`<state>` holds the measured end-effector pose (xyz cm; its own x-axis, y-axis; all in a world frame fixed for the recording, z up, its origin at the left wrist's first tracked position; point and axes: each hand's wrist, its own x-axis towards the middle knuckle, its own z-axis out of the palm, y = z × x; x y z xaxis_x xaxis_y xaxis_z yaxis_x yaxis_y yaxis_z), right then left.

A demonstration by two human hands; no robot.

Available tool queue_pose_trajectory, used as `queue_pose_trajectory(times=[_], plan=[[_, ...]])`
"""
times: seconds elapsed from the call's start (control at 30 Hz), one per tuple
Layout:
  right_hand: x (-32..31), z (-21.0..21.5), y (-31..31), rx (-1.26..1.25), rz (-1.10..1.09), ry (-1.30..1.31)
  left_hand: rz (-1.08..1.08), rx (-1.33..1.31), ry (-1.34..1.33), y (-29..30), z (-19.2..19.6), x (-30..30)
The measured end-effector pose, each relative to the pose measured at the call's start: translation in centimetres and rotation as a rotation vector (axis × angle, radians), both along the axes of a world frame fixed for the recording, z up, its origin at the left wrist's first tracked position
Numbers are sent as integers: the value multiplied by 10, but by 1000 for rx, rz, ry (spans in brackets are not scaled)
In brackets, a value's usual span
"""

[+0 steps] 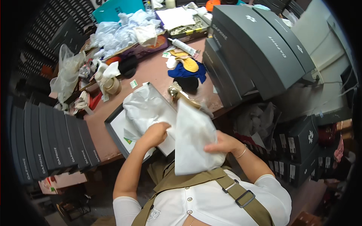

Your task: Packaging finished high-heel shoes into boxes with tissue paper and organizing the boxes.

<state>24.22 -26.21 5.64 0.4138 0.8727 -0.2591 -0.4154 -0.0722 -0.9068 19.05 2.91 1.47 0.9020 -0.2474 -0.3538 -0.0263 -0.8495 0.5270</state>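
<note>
An open dark grey shoe box lies tilted on the table in front of me, with crumpled white tissue paper inside. My left hand is over the box, its fingers curled closed on the edge of the tissue paper. My right hand grips a flat white paper packet by its right side, thumb in front; the packet stands up before my chest. What the packet contains, if anything, is hidden. Just beyond it, a shiny gold-toned item, perhaps a shoe, is partly covered.
Dark grey shoe boxes are stacked at the right, and a row of them lines the left. Farther back are blue cloth, yellow cloth, a white tube, a tape roll and a heap of crumpled paper.
</note>
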Motion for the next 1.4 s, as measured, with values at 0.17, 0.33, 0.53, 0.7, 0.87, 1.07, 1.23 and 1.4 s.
queue_pose_trajectory(times=[0.17,0.33,0.53,0.7,0.87,1.07,1.23,1.4], plan=[[-6,-13,-5,-32,250,-178,-219,455,-333,19,-82,39],[9,5,-4,29,99,-181,-188,176,-274,22,-74,46],[29,20,-8,-4,-447,-223,221,-137,-681,51,-48,46],[42,11,72,117,-419,-207,1093,-1008,-712,95,-31,20],[33,-94,178,-524,576,-1106,1080,-755,-969,81,-3,20],[7,-75,137,-384,359,-1425,311,48,-870,32,-13,19],[71,-21,58,-390,-278,-1462,23,509,-380,-3,-63,2],[112,-123,46,-248,-175,-607,1,520,-157,-8,-59,35]])
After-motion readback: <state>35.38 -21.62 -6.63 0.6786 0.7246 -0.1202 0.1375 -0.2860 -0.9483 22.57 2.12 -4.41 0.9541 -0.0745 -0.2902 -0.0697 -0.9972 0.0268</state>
